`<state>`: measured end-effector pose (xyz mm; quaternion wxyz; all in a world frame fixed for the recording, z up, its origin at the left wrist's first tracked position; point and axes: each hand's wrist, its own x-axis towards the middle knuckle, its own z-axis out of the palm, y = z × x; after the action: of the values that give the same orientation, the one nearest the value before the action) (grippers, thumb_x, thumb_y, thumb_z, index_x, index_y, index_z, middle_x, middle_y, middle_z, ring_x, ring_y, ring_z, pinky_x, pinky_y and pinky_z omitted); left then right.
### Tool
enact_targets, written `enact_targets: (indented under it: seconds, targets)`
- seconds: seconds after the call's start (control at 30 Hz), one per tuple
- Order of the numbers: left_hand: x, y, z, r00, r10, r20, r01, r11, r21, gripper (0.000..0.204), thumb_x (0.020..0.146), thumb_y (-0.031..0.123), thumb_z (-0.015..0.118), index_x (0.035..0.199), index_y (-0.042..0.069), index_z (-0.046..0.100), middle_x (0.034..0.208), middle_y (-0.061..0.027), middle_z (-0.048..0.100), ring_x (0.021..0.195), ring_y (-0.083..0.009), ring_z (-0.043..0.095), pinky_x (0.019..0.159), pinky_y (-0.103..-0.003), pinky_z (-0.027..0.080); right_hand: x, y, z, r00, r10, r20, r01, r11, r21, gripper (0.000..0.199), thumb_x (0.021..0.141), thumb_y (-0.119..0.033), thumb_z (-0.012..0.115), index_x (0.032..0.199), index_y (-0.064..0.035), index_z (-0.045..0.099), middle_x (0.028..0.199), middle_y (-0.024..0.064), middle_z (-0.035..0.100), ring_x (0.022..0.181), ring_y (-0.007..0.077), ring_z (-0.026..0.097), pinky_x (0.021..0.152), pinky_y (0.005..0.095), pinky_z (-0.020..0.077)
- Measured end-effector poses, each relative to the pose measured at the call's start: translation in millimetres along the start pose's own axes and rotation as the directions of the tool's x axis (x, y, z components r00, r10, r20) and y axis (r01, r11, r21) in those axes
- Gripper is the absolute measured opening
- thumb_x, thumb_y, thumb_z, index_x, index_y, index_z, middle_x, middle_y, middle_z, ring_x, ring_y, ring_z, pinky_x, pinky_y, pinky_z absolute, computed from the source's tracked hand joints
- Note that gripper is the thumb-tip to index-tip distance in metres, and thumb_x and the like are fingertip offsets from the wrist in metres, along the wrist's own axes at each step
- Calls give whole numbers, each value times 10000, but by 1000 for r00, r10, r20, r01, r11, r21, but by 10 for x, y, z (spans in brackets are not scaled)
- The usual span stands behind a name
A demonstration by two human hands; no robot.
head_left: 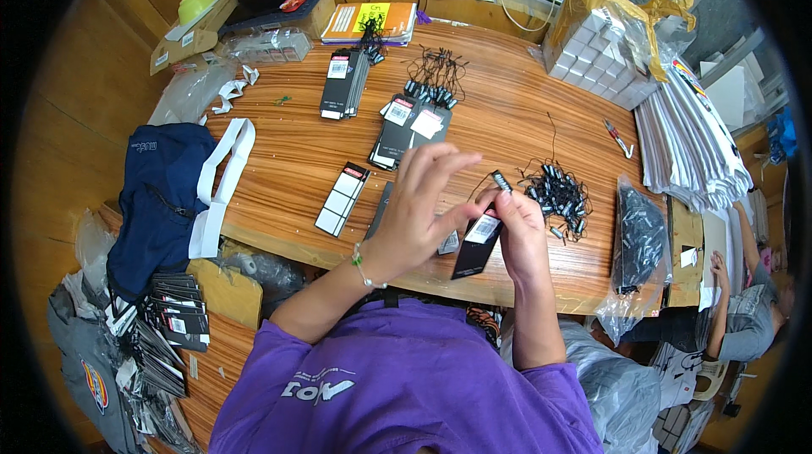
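My right hand (pixel 522 230) pinches a black hang tag (pixel 475 253) with a white label, held tilted over the table's near edge. A small black plastic string seal (pixel 502 181) shows at its top, by my right thumb. My left hand (pixel 423 196) is raised with its fingers spread; its thumb reaches close to the tag, and whether they touch I cannot tell. Right of my hands lies a heap of black string seals (pixel 558 196). Beyond my left hand lies a stack of black hang tags (pixel 406 131). A sheet of white stickers (pixel 342 200) is left of it.
Further tags (pixel 342 86) with strings lie at the back. A bag of seals (pixel 639 238) sits at the right edge, near stacked white garments (pixel 689 137) and wrapped small boxes (pixel 596 52). Navy fabric (pixel 165 192) hangs at left. Another person (pixel 748 310) is at far right.
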<state>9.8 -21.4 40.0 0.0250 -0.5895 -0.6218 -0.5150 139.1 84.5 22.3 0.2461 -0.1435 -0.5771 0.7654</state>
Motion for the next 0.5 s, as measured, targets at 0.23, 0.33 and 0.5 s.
enact_targets:
  seconds: [0.23,0.33,0.5]
  targets:
    - [-186,7,214,966,-254,50,259,932,-254,349,781,234,675,971,26,468,891,-112,537,795,-235,545,713,-326,437,27,4,108,994,-85,-76,90,994,61,332,940,-256,442,855,10,622,856,44,572,819,114,516,762,256,391]
    - [-153,11,202,892,-406,199,453,806,-381,281,801,128,649,1001,29,479,847,-101,555,762,-185,567,654,-286,448,56,34,82,985,-160,-58,158,987,-41,306,932,-225,445,924,25,621,932,53,557,866,121,504,806,265,378]
    - [-191,-49,180,890,-339,304,449,766,-460,315,826,49,601,1119,40,486,890,-72,564,823,-127,585,679,-255,460,54,6,37,983,-93,-159,109,989,97,280,937,-229,444,945,4,597,885,33,538,835,101,463,770,245,357]
